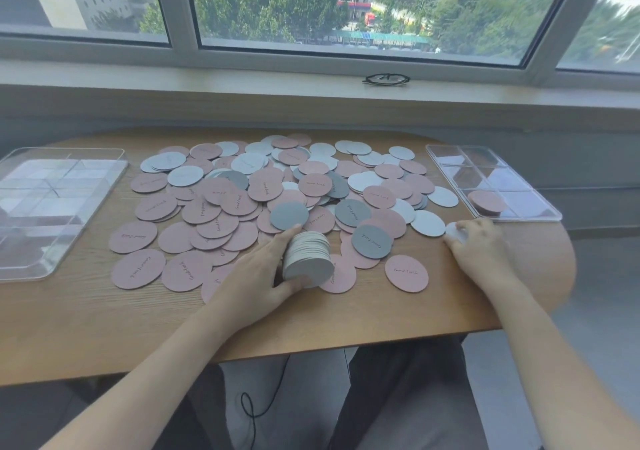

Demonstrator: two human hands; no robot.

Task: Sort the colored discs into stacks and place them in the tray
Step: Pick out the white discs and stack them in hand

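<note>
Between left hand [256,276] fingers, white disc stack [308,259].

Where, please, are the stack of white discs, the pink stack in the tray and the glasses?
stack of white discs [308,259], head view, its side edge.
pink stack [486,202], head view, its top disc.
glasses [386,79], head view, the frame's bridge.

Loose discs [242,200], pink, white and grey, many with handwritten script, overlapping in a wide heap just left of the clear divided tray [519,203]. Stack of white discs [308,259] tipped on edge at heap's near side. Short pink stack [486,202] in tray's near-left compartment
</note>
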